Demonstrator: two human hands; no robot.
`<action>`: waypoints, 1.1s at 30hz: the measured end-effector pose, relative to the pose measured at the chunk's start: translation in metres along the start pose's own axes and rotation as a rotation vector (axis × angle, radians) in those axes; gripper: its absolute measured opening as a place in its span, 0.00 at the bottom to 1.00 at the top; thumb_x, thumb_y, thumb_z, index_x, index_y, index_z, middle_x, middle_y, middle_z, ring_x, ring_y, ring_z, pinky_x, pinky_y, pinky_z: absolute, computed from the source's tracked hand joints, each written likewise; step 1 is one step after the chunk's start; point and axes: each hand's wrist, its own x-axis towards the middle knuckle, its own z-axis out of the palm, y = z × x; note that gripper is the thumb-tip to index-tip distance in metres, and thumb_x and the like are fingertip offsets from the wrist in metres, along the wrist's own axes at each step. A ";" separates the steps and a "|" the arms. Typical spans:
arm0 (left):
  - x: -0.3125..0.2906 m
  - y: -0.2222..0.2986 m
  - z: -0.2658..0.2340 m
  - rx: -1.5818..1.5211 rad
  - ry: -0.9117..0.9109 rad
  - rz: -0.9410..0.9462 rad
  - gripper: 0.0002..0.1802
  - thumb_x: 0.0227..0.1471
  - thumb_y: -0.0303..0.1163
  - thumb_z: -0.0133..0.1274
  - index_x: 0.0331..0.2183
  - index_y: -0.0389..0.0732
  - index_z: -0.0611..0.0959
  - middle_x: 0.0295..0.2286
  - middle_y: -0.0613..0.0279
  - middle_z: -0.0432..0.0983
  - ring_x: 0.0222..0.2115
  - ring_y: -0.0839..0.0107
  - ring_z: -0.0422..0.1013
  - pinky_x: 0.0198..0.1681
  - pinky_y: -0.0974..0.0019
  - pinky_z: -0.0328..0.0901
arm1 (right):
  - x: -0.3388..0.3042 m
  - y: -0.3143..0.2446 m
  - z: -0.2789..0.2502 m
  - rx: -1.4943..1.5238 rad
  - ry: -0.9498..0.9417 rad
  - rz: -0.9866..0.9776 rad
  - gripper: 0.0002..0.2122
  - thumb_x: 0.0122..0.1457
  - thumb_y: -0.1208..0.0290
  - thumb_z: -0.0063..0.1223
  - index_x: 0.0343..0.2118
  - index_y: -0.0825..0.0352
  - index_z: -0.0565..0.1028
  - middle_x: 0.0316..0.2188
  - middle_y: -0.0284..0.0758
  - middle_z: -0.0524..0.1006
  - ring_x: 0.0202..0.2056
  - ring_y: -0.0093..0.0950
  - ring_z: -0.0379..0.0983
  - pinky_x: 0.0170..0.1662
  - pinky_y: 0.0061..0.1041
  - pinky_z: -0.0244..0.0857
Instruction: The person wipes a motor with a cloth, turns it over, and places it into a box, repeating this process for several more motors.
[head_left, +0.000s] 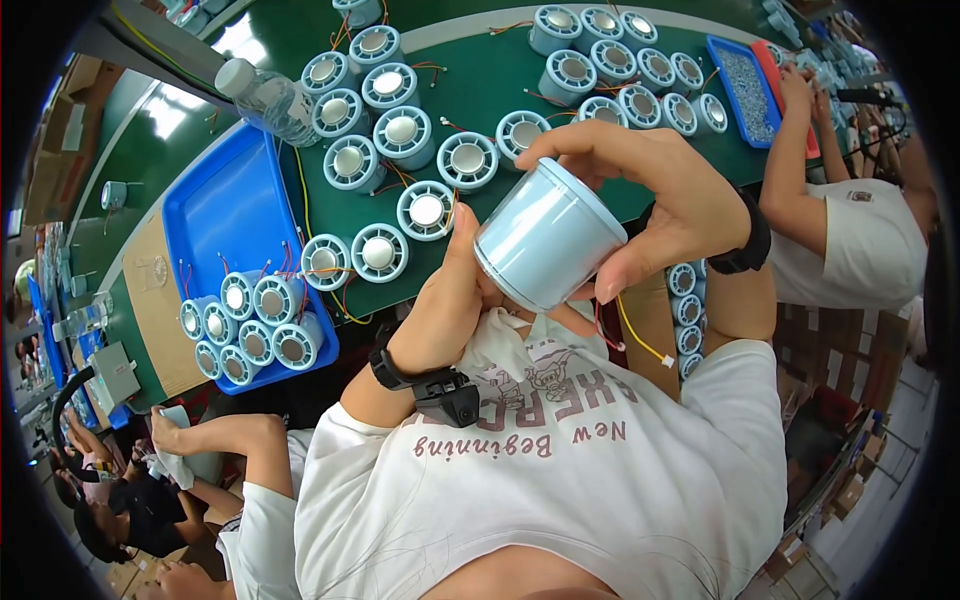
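Right fingers point(612, 143) around blue cylinder point(548, 235), left point(463, 235) unclear

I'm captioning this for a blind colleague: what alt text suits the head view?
A person's left hand and right hand hold up a pale blue cylinder. Beyond it, similar cylinders stand across a green table; more sit in a blue tray at left, near a clear bottle. Other people are at both sides.
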 end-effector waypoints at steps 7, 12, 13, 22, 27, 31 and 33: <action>0.003 -0.008 -0.020 0.167 -0.111 0.053 0.51 0.60 0.64 0.10 0.48 0.35 0.78 0.34 0.53 0.81 0.30 0.74 0.72 0.36 0.75 0.61 | 0.000 0.010 -0.031 -0.194 0.315 0.252 0.35 0.42 0.57 0.72 0.54 0.64 0.70 0.38 0.35 0.76 0.38 0.25 0.75 0.41 0.21 0.70; -0.006 -0.006 -0.018 0.205 -0.044 0.073 0.49 0.62 0.62 0.12 0.46 0.34 0.80 0.33 0.54 0.81 0.32 0.74 0.71 0.38 0.73 0.61 | 0.006 0.083 -0.123 -0.635 0.679 0.603 0.28 0.46 0.62 0.65 0.49 0.70 0.71 0.42 0.47 0.77 0.43 0.37 0.75 0.47 0.32 0.68; -0.006 -0.004 -0.018 0.209 -0.071 0.076 0.48 0.62 0.61 0.13 0.46 0.34 0.80 0.32 0.54 0.81 0.32 0.74 0.71 0.38 0.73 0.61 | -0.010 0.120 -0.155 -0.786 0.666 0.672 0.31 0.43 0.61 0.67 0.52 0.65 0.70 0.41 0.45 0.77 0.42 0.37 0.76 0.45 0.31 0.69; -0.005 0.003 -0.025 0.207 0.070 0.176 0.39 0.66 0.53 0.23 0.44 0.30 0.79 0.28 0.50 0.80 0.20 0.78 0.63 0.24 0.75 0.57 | -0.002 0.221 -0.183 -1.048 0.156 0.989 0.28 0.43 0.59 0.63 0.49 0.66 0.74 0.41 0.48 0.78 0.45 0.41 0.75 0.49 0.32 0.69; -0.005 0.005 -0.035 0.231 0.031 0.209 0.34 0.66 0.50 0.27 0.45 0.31 0.79 0.29 0.52 0.80 0.23 0.78 0.65 0.27 0.75 0.58 | 0.063 0.153 -0.139 -0.984 0.185 0.781 0.24 0.49 0.60 0.56 0.45 0.73 0.76 0.38 0.52 0.78 0.45 0.43 0.75 0.48 0.35 0.69; -0.004 0.002 -0.043 0.302 -0.013 0.269 0.29 0.66 0.46 0.32 0.46 0.31 0.78 0.32 0.54 0.80 0.27 0.78 0.67 0.30 0.75 0.59 | 0.145 0.106 -0.108 -0.825 0.154 0.220 0.21 0.53 0.66 0.54 0.51 0.65 0.73 0.41 0.50 0.78 0.45 0.42 0.75 0.50 0.36 0.68; -0.006 0.003 -0.045 0.297 -0.004 0.265 0.27 0.66 0.45 0.34 0.46 0.32 0.78 0.32 0.55 0.80 0.28 0.78 0.67 0.31 0.75 0.60 | 0.197 0.113 -0.096 -0.906 0.092 0.135 0.25 0.51 0.73 0.57 0.55 0.59 0.71 0.48 0.49 0.74 0.49 0.42 0.72 0.53 0.35 0.67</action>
